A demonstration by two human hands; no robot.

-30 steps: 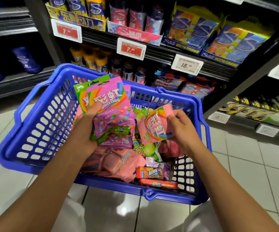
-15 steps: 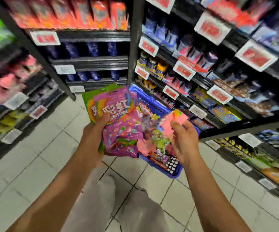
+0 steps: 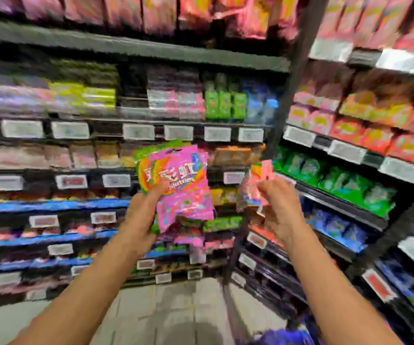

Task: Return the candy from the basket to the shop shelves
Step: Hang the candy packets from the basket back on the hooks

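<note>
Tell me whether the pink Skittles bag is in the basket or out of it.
Out. The left hand holds the pink Skittles bag up in front of the shelves, thumb across its front.

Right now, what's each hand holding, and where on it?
Left hand grips the pink Skittles bags by their lower left edge, thumb across the front. Right hand pinches a small pink pack by its right side.

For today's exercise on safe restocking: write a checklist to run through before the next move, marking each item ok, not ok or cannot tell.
1. Left hand holds the pink Skittles bags firmly: ok.
2. Right hand pinches the small pink packet: ok.
3. Matching shelf spot found: cannot tell, the shelves are blurred.
4. Price labels readable: not ok.
5. Basket position known: cannot tell.
</note>
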